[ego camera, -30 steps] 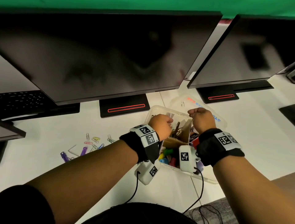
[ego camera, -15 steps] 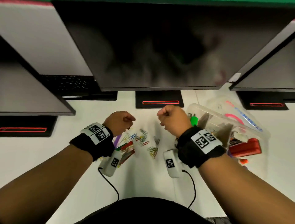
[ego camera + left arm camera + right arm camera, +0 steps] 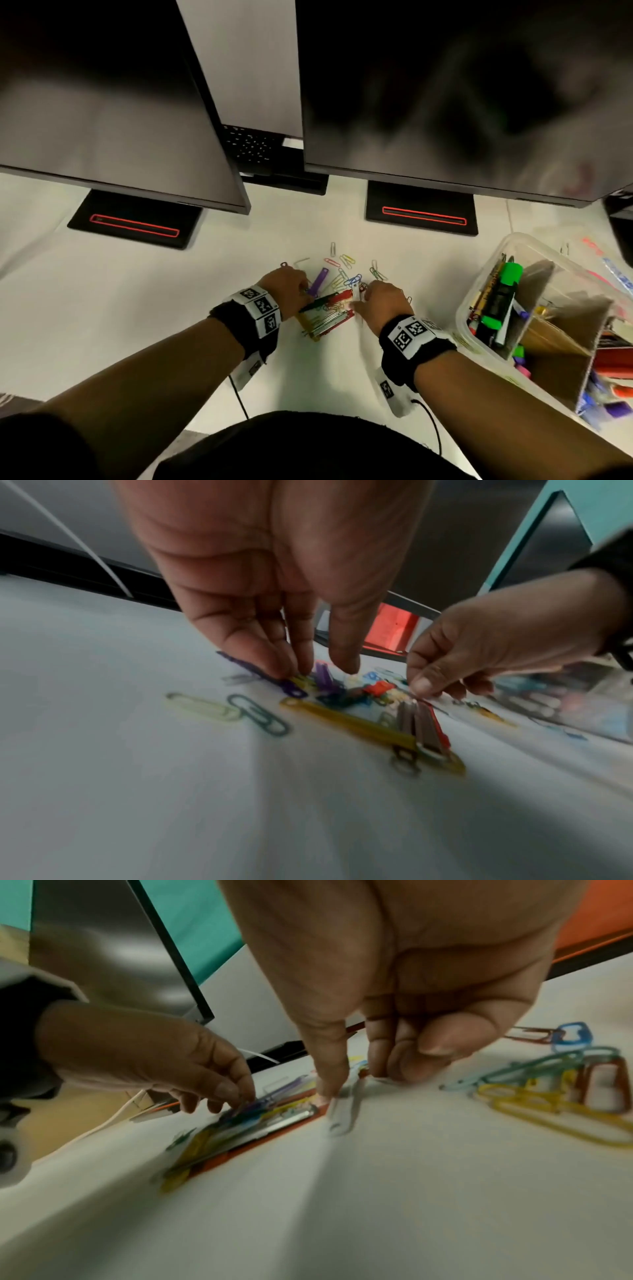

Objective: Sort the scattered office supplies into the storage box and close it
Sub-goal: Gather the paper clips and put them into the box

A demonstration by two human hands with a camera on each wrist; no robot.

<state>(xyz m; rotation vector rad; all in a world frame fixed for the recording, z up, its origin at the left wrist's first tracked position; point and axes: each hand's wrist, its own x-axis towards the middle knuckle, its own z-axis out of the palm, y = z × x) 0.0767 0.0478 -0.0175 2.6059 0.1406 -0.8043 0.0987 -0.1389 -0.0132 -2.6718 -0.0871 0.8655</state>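
Note:
A pile of coloured file fasteners (image 3: 325, 315) lies mid-desk among scattered paper clips (image 3: 346, 262). My left hand (image 3: 305, 284) reaches down onto the pile's left end. In the left wrist view its fingertips (image 3: 291, 666) and thumb pinch a purple fastener (image 3: 260, 672) beside a yellow one (image 3: 352, 723). My right hand (image 3: 361, 296) is at the pile's right end. In the right wrist view its index finger and thumb pinch at a white paper clip (image 3: 342, 1112). The clear storage box (image 3: 479, 284) stands open to the right, holding markers and a green highlighter (image 3: 503, 294).
Two dark monitors overhang the desk, their black stands (image 3: 421, 216) (image 3: 133, 222) just behind the clips. The box's clear lid (image 3: 609, 263) lies behind the box at the far right. More linked clips (image 3: 548, 1091) lie right of my right hand. Wrist-camera cables hang near my body.
Both hands left the box, swung left as fists above the clips, then dropped onto the pile. The view turned left, so the box now sits at the right edge.

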